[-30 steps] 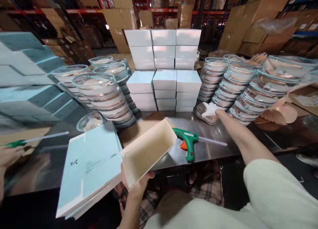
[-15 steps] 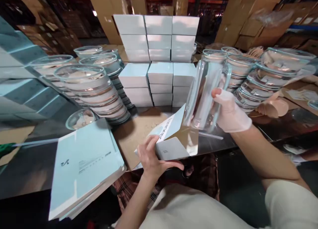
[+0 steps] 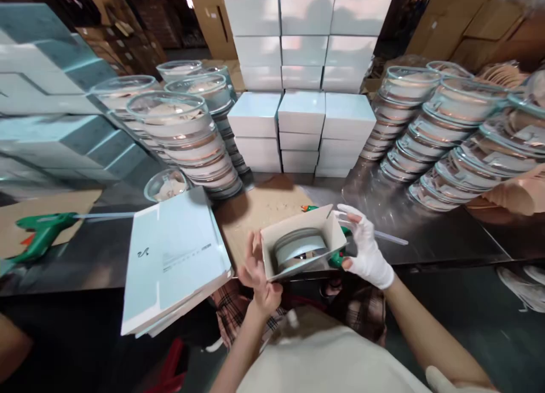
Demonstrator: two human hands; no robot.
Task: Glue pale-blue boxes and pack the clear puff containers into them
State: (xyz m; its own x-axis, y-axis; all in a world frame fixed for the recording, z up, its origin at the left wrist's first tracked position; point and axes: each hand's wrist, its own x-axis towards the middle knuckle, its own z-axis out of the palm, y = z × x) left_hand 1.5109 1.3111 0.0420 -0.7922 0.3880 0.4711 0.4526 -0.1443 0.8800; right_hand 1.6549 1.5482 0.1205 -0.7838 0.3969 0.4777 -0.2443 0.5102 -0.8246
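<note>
A small open-topped carton (image 3: 269, 251) tilts at the table's front edge. Inside it, a round glass bowl (image 3: 300, 246) stands on its side. My bare left hand (image 3: 259, 276) is closed against the carton's left end, its fingers along the wall. My right hand (image 3: 368, 254), in a white glove, is at the carton's right end with thumb and fingers apart, holding nothing. Partly hidden behind the carton lies a green glue gun (image 3: 337, 260), with its orange tip (image 3: 305, 208) and a clear glue stick (image 3: 392, 237) showing on either side.
Flattened light-blue cartons (image 3: 179, 251) are piled at left, near another green glue gun (image 3: 46, 231). Stacks of glass bowls (image 3: 200, 149) rise left and right (image 3: 455, 149) of stacked white boxes (image 3: 302, 115). A cardboard sheet (image 3: 264, 203) covers part of the dark tabletop (image 3: 378, 197).
The glassware my right hand held above the carton is now inside it, and that hand has let go. The carton has turned its opening upward. The view has shifted.
</note>
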